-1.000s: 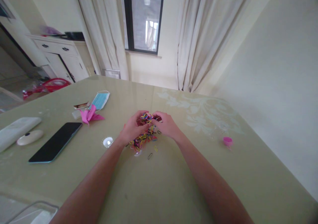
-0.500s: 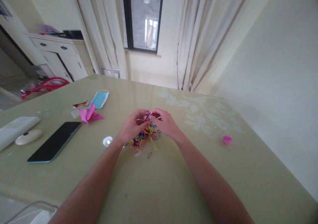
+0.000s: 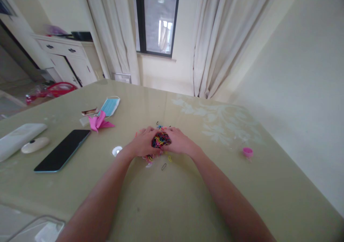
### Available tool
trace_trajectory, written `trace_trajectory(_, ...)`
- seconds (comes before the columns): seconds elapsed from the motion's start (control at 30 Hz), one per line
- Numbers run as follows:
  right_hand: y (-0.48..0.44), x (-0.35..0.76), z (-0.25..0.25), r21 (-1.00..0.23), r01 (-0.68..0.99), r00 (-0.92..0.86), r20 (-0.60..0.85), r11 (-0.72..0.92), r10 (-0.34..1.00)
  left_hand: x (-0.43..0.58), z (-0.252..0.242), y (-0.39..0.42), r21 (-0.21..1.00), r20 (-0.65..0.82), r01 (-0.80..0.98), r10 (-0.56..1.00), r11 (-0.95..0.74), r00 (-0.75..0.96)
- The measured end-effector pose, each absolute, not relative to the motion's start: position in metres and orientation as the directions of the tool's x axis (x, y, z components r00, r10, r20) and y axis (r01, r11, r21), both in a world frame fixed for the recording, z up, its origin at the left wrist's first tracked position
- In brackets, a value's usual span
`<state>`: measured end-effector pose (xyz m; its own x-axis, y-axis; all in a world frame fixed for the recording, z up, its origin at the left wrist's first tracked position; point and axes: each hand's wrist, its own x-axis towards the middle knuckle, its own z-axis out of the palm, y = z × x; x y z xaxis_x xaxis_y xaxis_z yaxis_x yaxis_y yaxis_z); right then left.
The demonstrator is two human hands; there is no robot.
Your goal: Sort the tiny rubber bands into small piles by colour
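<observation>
A: Where do we locate the pile of small coloured loops (image 3: 161, 140)?

B: On the tabletop (image 3: 209, 184), well in from its right edge. Our left hand (image 3: 143, 141) and right hand (image 3: 177, 140) flank it, half-curled, palms facing.

A: Why opposed?

B: Presumably to keep the loops from scattering sideways. Whether either hand is closed on any, we cannot tell.

A: Surrounding items?

B: The smartphone (image 3: 63, 150), blue face mask (image 3: 109, 107) and folded pink paper (image 3: 100, 122) lie toward the left edge, the pink cup (image 3: 247, 152) near the right edge; this probably leaves our forearms room.

A: Quantities?

B: Hands, two. Pile, one; its loops are too tangled to number. Loose loops, at least three: two dark, one yellow. Smartphone, mask, folded paper, cup: one each.
</observation>
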<state>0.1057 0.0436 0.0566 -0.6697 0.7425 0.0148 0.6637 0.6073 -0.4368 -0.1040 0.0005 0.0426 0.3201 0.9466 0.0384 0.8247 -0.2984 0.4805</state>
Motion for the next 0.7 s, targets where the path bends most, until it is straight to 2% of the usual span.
trace_trajectory(0.1,0.043,0.101,0.048,-0.402,0.68,-0.661,0.025,0.612,0.75,-0.096,0.038,0.005,0.556,0.064,0.755,0.923,-0.348,0.378)
trace_trajectory(0.17,0.045,0.099,0.044,-0.428,0.68,-0.64,0.05,0.595,0.767,-0.092,0.035,0.008,0.598,0.111,0.714,0.92,-0.364,0.375)
trace_trajectory(0.3,0.052,0.099,0.043,-0.561,0.648,-0.564,0.1,0.515,0.819,-0.088,0.035,0.012,0.673,0.252,0.656,0.94,-0.341,0.23)
trace_trajectory(0.47,0.06,0.101,0.054,-0.751,0.469,-0.422,0.271,0.464,0.865,-0.087,0.039,0.015,0.871,0.361,0.341,0.932,-0.353,0.042)
trace_trajectory(0.57,0.058,0.1,0.062,-0.813,0.348,-0.399,0.321,0.466,0.859,-0.085,0.041,0.015,0.888,0.397,0.241,0.917,-0.392,0.029)
trace_trajectory(0.7,0.05,0.097,0.072,-0.865,0.233,-0.418,0.323,0.444,0.849,-0.083,0.042,0.013,0.879,0.418,0.23,0.907,-0.419,0.052)
